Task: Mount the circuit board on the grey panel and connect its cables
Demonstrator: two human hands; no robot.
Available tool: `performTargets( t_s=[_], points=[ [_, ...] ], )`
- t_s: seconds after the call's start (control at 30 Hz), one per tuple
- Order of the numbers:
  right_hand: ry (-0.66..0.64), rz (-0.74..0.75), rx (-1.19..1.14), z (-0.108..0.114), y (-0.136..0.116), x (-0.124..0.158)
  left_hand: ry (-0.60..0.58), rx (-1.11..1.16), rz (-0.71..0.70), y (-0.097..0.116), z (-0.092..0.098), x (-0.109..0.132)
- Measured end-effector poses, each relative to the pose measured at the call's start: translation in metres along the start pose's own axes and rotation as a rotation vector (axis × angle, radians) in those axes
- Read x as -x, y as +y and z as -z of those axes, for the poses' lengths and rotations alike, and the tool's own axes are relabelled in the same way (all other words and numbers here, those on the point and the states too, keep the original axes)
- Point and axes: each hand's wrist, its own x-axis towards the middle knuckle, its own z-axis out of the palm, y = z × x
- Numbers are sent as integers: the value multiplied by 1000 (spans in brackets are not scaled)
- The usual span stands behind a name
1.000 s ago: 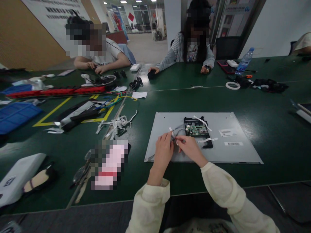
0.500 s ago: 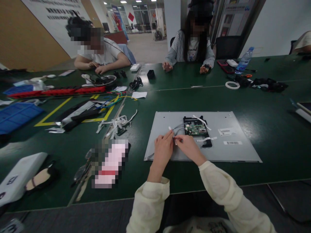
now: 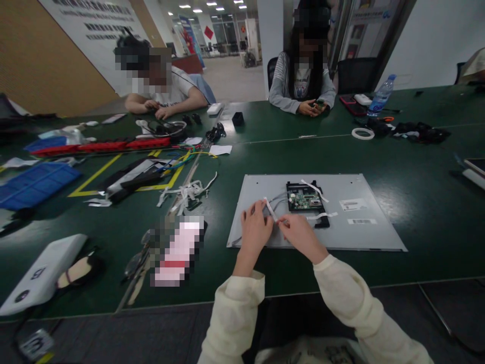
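A grey metal panel [image 3: 373, 235] lies flat on the table before me, with a green circuit board [image 3: 305, 200] in a black bracket [image 3: 323, 221] upon it. Thin grey cables [image 3: 279, 198] run left from the board. Across them slants a short white tape strip [image 3: 270, 209]. My left hand [image 3: 254, 228] rests on the panel, fingers apart, one fingertip at the strip's upper end. Pinched together, the fingers of my right hand [image 3: 301, 235] hold the lower end. Two more white tape strips, an upper one [image 3: 315, 190] and a lower one [image 3: 322, 216], cross the bracket.
Left of the panel lie crumpled white strips [image 3: 187, 194], a blurred-out phone [image 3: 180, 253] and a white device [image 3: 43, 275]. Farther off are a blue tray [image 3: 38, 184], a tape roll [image 3: 362, 134] and a water bottle [image 3: 382, 96]. Two people sit opposite.
My right hand has shifted slightly right and down, and more of the white strip shows between my hands. The person opposite on the right has brought their hands together. The view has shifted slightly.
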Motion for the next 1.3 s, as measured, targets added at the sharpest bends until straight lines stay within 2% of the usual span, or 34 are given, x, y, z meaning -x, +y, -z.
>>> performTargets(
  t_s=[0.27,0.43,0.57,0.63,0.7,0.8,0.93,1.03,1.1,1.3],
  points=[
    [78,352,149,0,8,32,-65,-106,-69,-3,-1,4],
    [-15,561,268,16,13,50,-54,-105,-62,-5,-2,4],
    [-97,707,355,30,17,45,-109,-42,-84,-1,12,-5],
    [-131,759,375,34,20,36,-122,3,-100,4,24,-18],
    [-170,795,391,35,22,26,-81,30,-96,11,34,-37],
    [-208,799,389,35,23,15,-1,83,-120,18,37,-71],
    [-197,745,325,32,25,5,138,136,-76,8,22,-101],
    [-158,707,299,31,26,-7,240,100,-13,-8,10,-102],
    [-113,672,300,30,26,-18,263,36,5,-17,6,-96],
    [56,501,349,34,33,-51,117,-89,5,-18,1,-84]
  ],
)
